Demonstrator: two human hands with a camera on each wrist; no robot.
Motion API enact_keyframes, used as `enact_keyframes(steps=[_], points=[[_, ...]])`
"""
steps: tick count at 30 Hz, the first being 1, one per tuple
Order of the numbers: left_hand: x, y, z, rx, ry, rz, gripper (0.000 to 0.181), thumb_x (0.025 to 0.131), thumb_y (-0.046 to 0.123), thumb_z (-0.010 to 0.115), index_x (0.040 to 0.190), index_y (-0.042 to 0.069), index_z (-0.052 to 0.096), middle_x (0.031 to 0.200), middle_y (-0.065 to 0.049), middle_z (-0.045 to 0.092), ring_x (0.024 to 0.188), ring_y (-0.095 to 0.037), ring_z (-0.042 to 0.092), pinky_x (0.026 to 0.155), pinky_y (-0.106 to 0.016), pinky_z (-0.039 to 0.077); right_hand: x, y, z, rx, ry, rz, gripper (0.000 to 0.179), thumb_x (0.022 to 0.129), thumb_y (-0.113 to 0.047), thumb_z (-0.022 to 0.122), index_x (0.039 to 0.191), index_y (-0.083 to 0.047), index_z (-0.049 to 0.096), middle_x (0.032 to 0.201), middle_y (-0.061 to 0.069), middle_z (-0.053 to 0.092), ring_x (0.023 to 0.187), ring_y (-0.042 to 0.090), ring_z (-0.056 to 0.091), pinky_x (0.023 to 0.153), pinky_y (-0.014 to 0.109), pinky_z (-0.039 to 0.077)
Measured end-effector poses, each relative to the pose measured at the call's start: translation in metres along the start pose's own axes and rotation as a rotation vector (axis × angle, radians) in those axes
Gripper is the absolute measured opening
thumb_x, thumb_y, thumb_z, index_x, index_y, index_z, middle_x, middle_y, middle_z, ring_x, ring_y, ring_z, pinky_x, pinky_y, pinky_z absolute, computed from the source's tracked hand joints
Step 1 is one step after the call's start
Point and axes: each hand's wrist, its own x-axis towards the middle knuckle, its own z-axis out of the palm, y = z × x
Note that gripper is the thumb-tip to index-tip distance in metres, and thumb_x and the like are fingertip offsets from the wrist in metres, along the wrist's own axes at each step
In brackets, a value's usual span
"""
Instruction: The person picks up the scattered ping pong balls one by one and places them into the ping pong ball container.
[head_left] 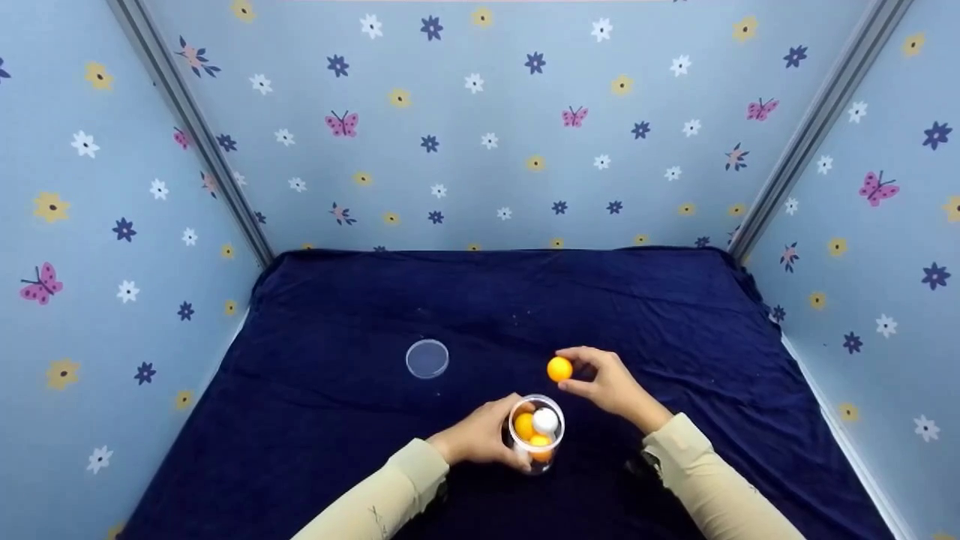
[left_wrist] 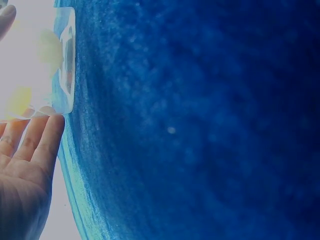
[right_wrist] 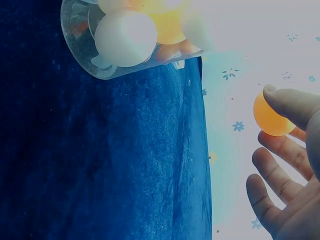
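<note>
A clear plastic jar point(head_left: 537, 466) with orange and white ping-pong balls inside stands upright near the front of the cloth. My left hand point(head_left: 484, 433) grips it from the left side, thumb and fingers curled around its wall. Just right of the rim and a little beyond it, my right hand point(head_left: 606, 382) pinches an orange ping-pong ball point(head_left: 559, 369) between thumb and index finger. The right wrist view has the same ball point(right_wrist: 272, 116) at the fingertips, the other fingers spread, and a white ball point(right_wrist: 126, 38) low in the jar.
A clear round lid point(head_left: 427, 359) lies on the dark blue cloth point(head_left: 337, 315), left of the jar and farther back. Flower-patterned walls point(head_left: 480, 127) enclose the cloth-covered surface at the back and both sides.
</note>
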Motion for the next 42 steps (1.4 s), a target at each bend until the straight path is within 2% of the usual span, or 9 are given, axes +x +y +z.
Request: enact_keyframes(steps=[6, 12, 15, 23, 29, 37, 42], points=[[-0.001, -0.002, 0.0, -0.005, 0.001, 0.006, 0.081, 0.065, 0.032, 0.106, 0.132, 0.019, 0.063, 0.122, 0.005, 0.074, 0.107, -0.006, 0.068, 0.1, -0.026, 0.055, -0.002, -0.003, -0.001, 0.014, -0.02, -0.003, 0.044, 0.086, -0.006, 0.091, 0.127, 0.0, 0.076, 0.11, 0.014, 0.08, 0.09, 0.032, 0.073, 0.077, 0.027, 0.058], [0.001, -0.004, 0.0, 0.027, 0.001, 0.024, 0.082, 0.066, 0.034, 0.105, 0.134, 0.018, 0.063, 0.124, 0.004, 0.075, 0.108, -0.007, 0.068, 0.1, -0.027, 0.055, -0.002, -0.007, -0.004, 0.005, -0.019, -0.028, 0.045, 0.085, -0.007, 0.092, 0.126, 0.001, 0.076, 0.11, 0.013, 0.08, 0.09, 0.026, 0.074, 0.078, 0.028, 0.059], [0.001, -0.004, 0.0, 0.031, 0.001, 0.033, 0.081, 0.067, 0.035, 0.105, 0.134, 0.018, 0.062, 0.124, 0.003, 0.075, 0.108, -0.007, 0.068, 0.1, -0.027, 0.056, -0.003, -0.009, -0.005, 0.004, -0.018, -0.037, 0.044, 0.086, -0.009, 0.092, 0.127, -0.001, 0.077, 0.11, 0.013, 0.08, 0.09, 0.027, 0.074, 0.078, 0.031, 0.06], [0.001, -0.002, -0.001, 0.025, -0.005, 0.021, 0.08, 0.066, 0.033, 0.105, 0.133, 0.018, 0.063, 0.123, 0.004, 0.074, 0.107, -0.006, 0.067, 0.1, -0.026, 0.055, -0.003, -0.013, -0.006, 0.037, 0.003, -0.07, 0.044, 0.084, -0.007, 0.093, 0.124, 0.0, 0.077, 0.106, 0.014, 0.081, 0.087, 0.031, 0.074, 0.077, 0.028, 0.058], [0.001, -0.001, -0.001, 0.023, -0.003, 0.017, 0.08, 0.066, 0.034, 0.106, 0.132, 0.02, 0.064, 0.122, 0.005, 0.073, 0.106, -0.007, 0.067, 0.1, -0.026, 0.055, -0.005, -0.015, -0.007, 0.044, 0.013, -0.08, 0.042, 0.084, -0.008, 0.093, 0.123, -0.003, 0.078, 0.106, 0.012, 0.081, 0.087, 0.018, 0.071, 0.077, 0.026, 0.057], [0.0, -0.002, 0.0, 0.0, -0.004, 0.02, 0.08, 0.066, 0.032, 0.106, 0.131, 0.019, 0.063, 0.123, 0.005, 0.074, 0.108, -0.006, 0.068, 0.101, -0.027, 0.055, -0.007, -0.016, -0.006, 0.066, -0.001, -0.115, 0.042, 0.082, -0.006, 0.093, 0.121, -0.003, 0.078, 0.107, 0.013, 0.081, 0.085, 0.024, 0.073, 0.076, 0.026, 0.057], [-0.001, -0.003, 0.0, 0.0, -0.005, 0.02, 0.079, 0.067, 0.033, 0.105, 0.132, 0.02, 0.062, 0.124, 0.005, 0.075, 0.109, -0.006, 0.068, 0.101, -0.026, 0.055, -0.008, -0.014, -0.007, 0.075, -0.024, -0.144, 0.042, 0.082, -0.006, 0.093, 0.122, -0.005, 0.078, 0.108, 0.011, 0.081, 0.088, 0.013, 0.071, 0.077, 0.025, 0.058]])
